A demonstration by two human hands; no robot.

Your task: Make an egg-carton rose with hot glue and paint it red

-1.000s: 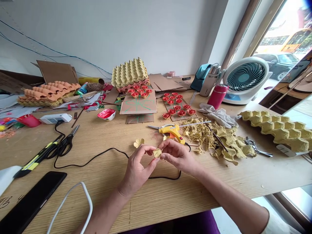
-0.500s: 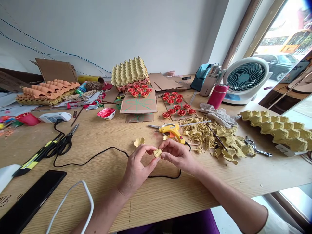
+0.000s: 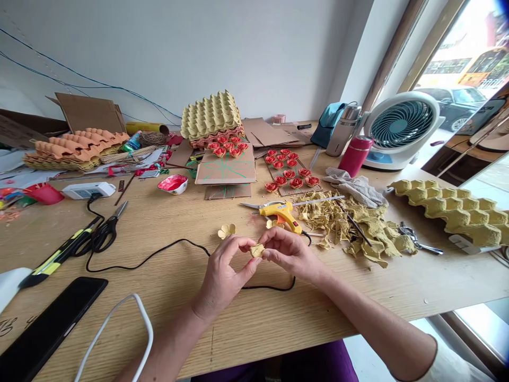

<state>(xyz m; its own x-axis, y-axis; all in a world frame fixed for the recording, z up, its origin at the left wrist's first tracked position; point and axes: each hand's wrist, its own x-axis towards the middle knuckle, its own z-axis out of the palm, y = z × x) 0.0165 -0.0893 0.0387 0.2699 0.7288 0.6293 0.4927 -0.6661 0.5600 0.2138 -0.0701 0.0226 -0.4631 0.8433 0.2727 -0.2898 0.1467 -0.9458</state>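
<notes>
Table [image 3: 178,297]: bowl [image 3: 176,191] holds red paint [image 3: 171,183]; left hand [image 3: 222,276], right hand [image 3: 292,254] pinch petal [image 3: 256,250].

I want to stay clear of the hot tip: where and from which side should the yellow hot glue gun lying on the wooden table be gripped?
Grip the yellow hot glue gun by its handle, which slants toward the person, probably coming from the near side with the right hand just in front. The nozzle points left; the white glue stick juts right.
</notes>
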